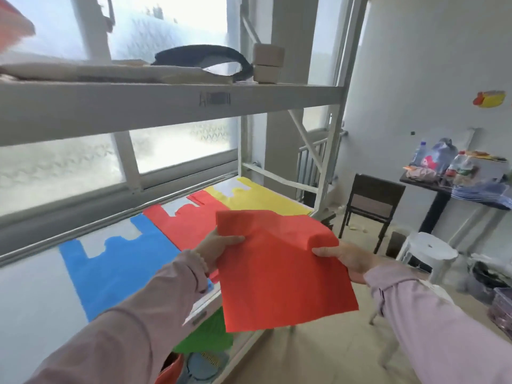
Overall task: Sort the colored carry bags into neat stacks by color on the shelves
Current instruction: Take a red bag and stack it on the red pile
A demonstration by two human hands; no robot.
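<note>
An orange-red carry bag [279, 270] hangs in the air in front of the shelf, held by both hands. My left hand [219, 246] grips its left edge and my right hand [346, 259] grips its right edge. On the white shelf [33, 295] lie three flat bags side by side: a blue bag [119, 267] on the left, a red bag [182, 225] in the middle and a yellow bag [257, 198] on the right. The held bag hides part of the red one. A green bag [207, 333] shows on a lower level.
The upper shelf beam [166, 106] carries a dark curved item [202, 55] and two stacked beige blocks [268, 63]. To the right stand a dark chair [371, 203], a white stool [426, 250] and a cluttered table [454, 184]. A frosted window sits behind the shelf.
</note>
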